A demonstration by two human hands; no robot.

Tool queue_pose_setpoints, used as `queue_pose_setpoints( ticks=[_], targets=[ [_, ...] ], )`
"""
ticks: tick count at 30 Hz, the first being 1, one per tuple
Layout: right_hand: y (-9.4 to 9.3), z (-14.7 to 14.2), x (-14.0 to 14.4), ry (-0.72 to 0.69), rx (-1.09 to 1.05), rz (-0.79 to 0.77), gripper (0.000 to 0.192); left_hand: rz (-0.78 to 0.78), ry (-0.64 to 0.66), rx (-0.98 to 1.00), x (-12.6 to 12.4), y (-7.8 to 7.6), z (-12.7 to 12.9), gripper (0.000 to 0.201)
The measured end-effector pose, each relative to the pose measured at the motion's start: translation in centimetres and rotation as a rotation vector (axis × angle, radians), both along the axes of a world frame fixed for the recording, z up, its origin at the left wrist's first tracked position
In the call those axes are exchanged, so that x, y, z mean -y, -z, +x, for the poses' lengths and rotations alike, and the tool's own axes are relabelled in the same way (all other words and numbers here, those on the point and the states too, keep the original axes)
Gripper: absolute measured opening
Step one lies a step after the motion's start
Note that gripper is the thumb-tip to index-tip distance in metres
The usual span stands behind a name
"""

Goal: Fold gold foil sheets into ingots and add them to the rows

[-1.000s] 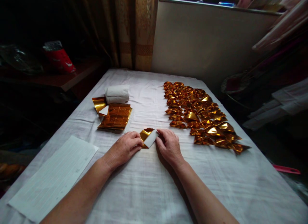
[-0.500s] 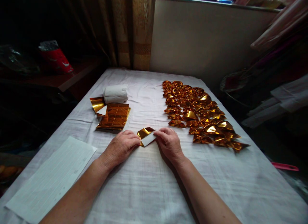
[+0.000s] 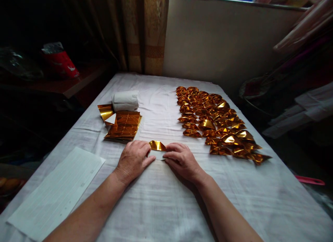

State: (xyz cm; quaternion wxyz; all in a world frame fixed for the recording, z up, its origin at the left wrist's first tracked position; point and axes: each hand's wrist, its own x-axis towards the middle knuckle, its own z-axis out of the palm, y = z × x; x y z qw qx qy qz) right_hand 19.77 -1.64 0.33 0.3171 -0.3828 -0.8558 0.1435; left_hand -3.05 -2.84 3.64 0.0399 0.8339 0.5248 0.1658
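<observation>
Between my hands lies a partly folded sheet of gold foil paper [image 3: 157,145], gold at its far side and white at its near side. My left hand [image 3: 134,158] grips its left end, thumb resting on the white part. At the right end, the fingers of my right hand [image 3: 181,159] are closed on the edge. Beyond my left hand is a stack of flat gold foil sheets [image 3: 125,125], one with a white corner turned up. Folded gold foil pieces [image 3: 206,124] stand in rows to the right.
A white paper roll [image 3: 125,100] lies behind the stack. Left of my forearm is a lined paper sheet [image 3: 56,193] on the white cloth [image 3: 156,207]. A red container [image 3: 61,63] stands on a side table, and a pink handle [image 3: 309,180] shows beyond the right edge.
The foil sheet has turned from a slant to lie level, its gold part now a narrower band. My left thumb has moved onto the white part, and my right fingers have shifted slightly nearer me.
</observation>
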Motion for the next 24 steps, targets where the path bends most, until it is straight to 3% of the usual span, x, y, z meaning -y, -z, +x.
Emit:
queue_pose_setpoints(
  ticks=[5,9,13,24],
  targets=[
    [0.1,0.2,-0.6,0.025,-0.098,-0.079,0.008,-0.004,-0.016,-0.022,0.1,0.2,0.2,0.02],
    [-0.1,-0.6,-0.5,0.124,-0.116,-0.129,0.005,0.012,-0.042,-0.066,0.3,0.4,0.6,0.022],
    [-0.1,-1.3,-0.3,0.208,-0.061,-0.106,0.009,0.025,-0.074,-0.097,0.4,0.4,1.3,0.029],
    [-0.4,-1.9,-0.1,0.236,0.007,-0.091,0.013,0.051,-0.137,-0.17,0.5,0.4,2.1,0.035]
  ],
)
